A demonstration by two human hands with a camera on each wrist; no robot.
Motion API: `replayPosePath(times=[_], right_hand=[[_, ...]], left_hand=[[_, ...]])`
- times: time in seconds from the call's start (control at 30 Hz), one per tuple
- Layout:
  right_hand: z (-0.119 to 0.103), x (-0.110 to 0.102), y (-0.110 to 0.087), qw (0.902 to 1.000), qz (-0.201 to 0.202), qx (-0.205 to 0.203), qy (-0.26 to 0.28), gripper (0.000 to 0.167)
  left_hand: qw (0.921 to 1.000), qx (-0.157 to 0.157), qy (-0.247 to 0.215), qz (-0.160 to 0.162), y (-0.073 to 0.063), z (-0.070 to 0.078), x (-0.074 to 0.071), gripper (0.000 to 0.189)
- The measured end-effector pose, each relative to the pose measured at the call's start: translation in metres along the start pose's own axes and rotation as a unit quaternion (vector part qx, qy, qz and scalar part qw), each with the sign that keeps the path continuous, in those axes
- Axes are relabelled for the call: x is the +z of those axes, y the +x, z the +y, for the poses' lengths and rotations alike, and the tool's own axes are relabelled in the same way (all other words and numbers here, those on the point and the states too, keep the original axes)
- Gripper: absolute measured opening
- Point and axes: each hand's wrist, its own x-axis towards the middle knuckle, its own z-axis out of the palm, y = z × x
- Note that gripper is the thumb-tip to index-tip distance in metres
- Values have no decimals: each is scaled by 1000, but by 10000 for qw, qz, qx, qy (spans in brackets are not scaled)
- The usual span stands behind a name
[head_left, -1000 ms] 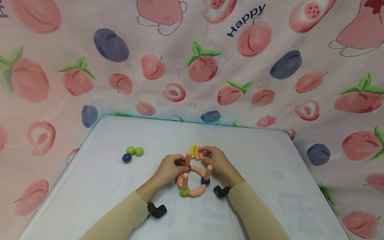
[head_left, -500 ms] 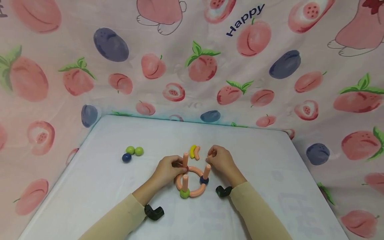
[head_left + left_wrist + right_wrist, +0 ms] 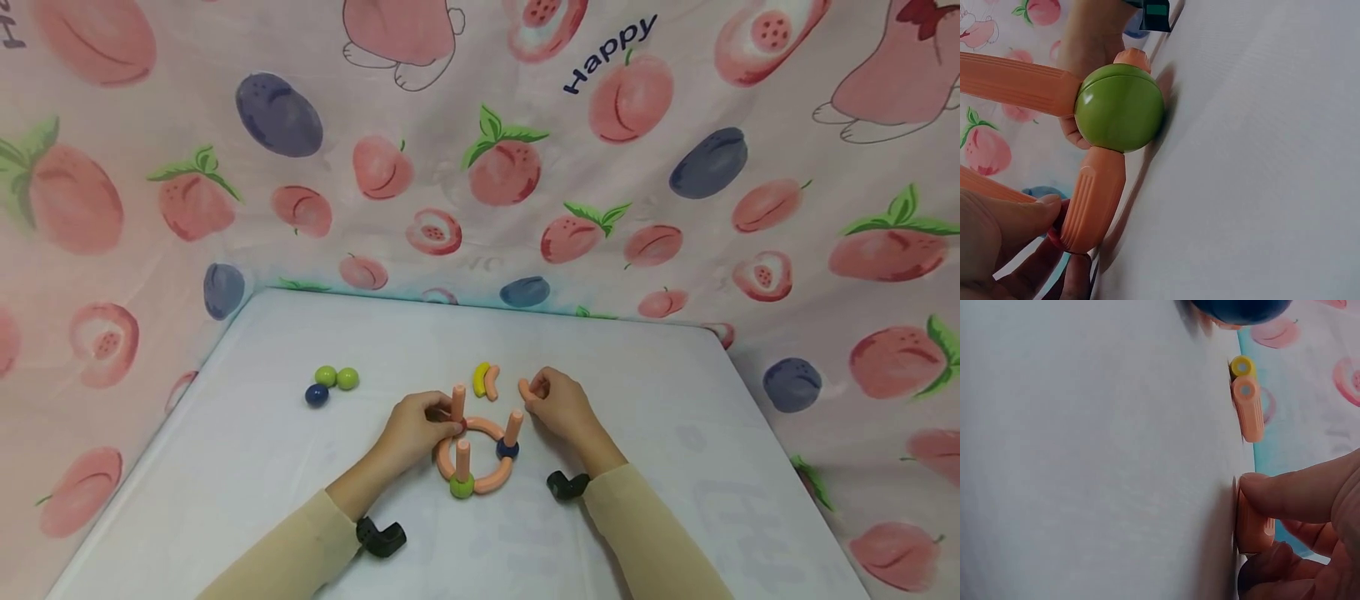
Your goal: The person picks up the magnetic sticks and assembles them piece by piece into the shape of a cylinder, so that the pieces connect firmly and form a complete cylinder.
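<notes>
Blue loose ball (image 3: 317, 395) shows only from the head; hands (image 3: 412, 427) (image 3: 561, 402) pinch red ball (image 3: 462, 425) (left), peach curve (image 3: 1255, 530) (right).

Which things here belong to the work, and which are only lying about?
In use: ring with upright sticks, left hand holding it; orange piece, right hand pinching it.

Loose, perhaps spares: yellow piece, another orange piece, two green balls, blue ball.

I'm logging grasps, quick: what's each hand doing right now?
Left hand: closed, holding the red ball on the ring.
Right hand: closed, holding a curved orange piece.
</notes>
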Motion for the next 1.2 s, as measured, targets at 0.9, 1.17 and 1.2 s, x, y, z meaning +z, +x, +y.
replayPosePath(times=[0.9, 1.17, 1.2], right_hand=[[-18, 20, 11, 9984, -13, -320, 471, 23], [-22, 21, 2, 9968, 155, -314, 722, 22], [-21, 20, -1, 9968, 173, -306, 712, 22]], left_hand=[[9981, -331, 432, 287, -38, -3, -19, 21], [9982, -292, 458, 240, -45, -3, -25, 22], [9980, -287, 492, 263, -47, -3, -27, 23]])
